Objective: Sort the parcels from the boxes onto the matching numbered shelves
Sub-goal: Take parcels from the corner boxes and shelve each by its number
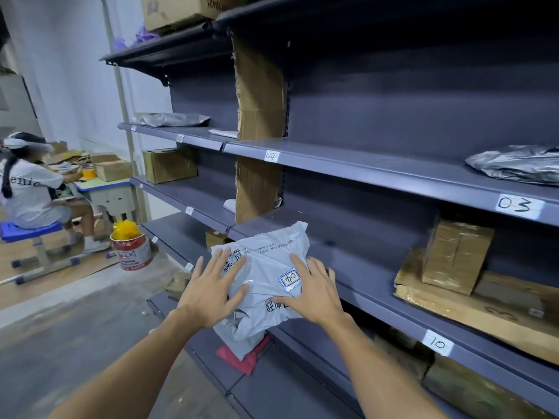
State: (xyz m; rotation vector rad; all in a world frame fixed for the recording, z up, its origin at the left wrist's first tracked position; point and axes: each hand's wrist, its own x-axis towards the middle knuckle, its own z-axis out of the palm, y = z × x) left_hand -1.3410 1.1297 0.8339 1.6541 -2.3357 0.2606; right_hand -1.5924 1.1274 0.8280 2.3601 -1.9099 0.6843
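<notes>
A light grey plastic mailer parcel (266, 267) with a handwritten "04" sticker is held in front of the dark shelving. My left hand (211, 285) lies on its left side with fingers spread and the thumb across its front. My right hand (311, 288) grips its right side beside the sticker. The shelf tagged 04 (348, 164) is above the parcel and bare at that spot. Further right, the same level carries the tag 03 (518, 206). The shelf tagged 10 (438, 343) runs below on the right.
A silver bag (514, 164) lies on the 03 shelf and brown boxes (453, 255) sit on shelf 10. A cardboard strip (260, 122) divides the bays. A red packet (245, 355) lies on a low shelf. A seated person (33, 189) and a bucket (133, 249) are at left.
</notes>
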